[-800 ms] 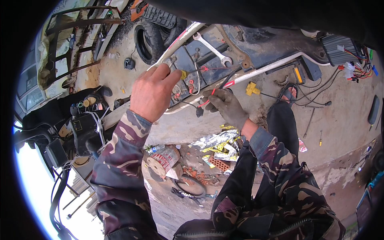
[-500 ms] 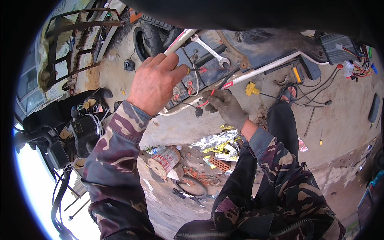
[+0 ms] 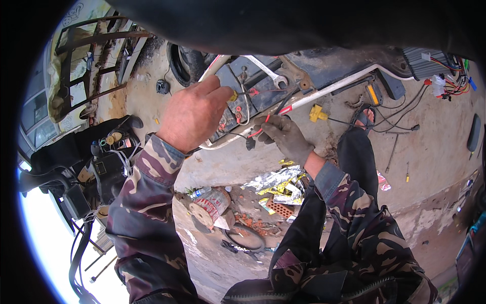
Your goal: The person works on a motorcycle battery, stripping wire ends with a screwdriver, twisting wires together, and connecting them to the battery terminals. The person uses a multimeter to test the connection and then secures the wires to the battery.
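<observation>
My bare left hand [image 3: 194, 111] is closed on a small yellow-handled tool [image 3: 233, 96] over the dark battery compartment of a vehicle frame, near red terminals [image 3: 238, 115]. My right hand [image 3: 284, 136], in a grey glove, pinches a red wire [image 3: 257, 130] beside the white frame rail [image 3: 324, 91]; a small black connector [image 3: 250, 143] hangs just left of its fingertips. A steel open-end wrench [image 3: 268, 71] lies on the compartment above both hands. A yellow connector [image 3: 318, 113] on a black cable lies right of my right hand.
Tyres [image 3: 185, 66] and a rusty frame [image 3: 86, 40] lie behind. Handlebar parts [image 3: 76, 197] are at left. A finned controller with wiring [image 3: 420, 63] is at upper right. Loose tools [image 3: 407, 175] lie on the concrete. Foil scraps [image 3: 276, 185], a spool [image 3: 202, 213] and rubble are below.
My left hand has shifted slightly left, still closed at the compartment. My right hand keeps its pinch on the red wire. The dark band along the top of the view reaches lower.
</observation>
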Available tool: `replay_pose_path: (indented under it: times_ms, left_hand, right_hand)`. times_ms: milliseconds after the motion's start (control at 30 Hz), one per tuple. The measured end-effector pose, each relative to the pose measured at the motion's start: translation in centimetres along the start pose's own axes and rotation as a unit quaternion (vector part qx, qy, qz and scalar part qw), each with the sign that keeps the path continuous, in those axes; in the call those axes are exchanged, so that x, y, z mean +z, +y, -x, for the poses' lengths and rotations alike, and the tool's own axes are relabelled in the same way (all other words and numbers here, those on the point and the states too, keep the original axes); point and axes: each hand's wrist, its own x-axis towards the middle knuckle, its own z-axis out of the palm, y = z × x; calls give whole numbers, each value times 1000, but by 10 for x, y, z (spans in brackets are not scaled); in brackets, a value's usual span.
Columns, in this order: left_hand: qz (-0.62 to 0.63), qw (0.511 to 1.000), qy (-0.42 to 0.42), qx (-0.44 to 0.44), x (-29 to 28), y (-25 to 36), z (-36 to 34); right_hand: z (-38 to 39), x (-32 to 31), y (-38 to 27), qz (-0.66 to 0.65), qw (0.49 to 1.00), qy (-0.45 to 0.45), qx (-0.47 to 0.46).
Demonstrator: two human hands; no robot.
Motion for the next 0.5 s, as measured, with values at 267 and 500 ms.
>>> replay_pose_path:
  times_ms: [267, 500]
  left_hand:
    - [49, 997, -16, -57, -3, -5, -9]
    - [37, 999, -20, -9, -3, -2, -7]
  right_hand:
    - [0, -3, -2, 16, 1000, -14, 14]
    - [1, -1, -2, -13, 1000, 1, 8]
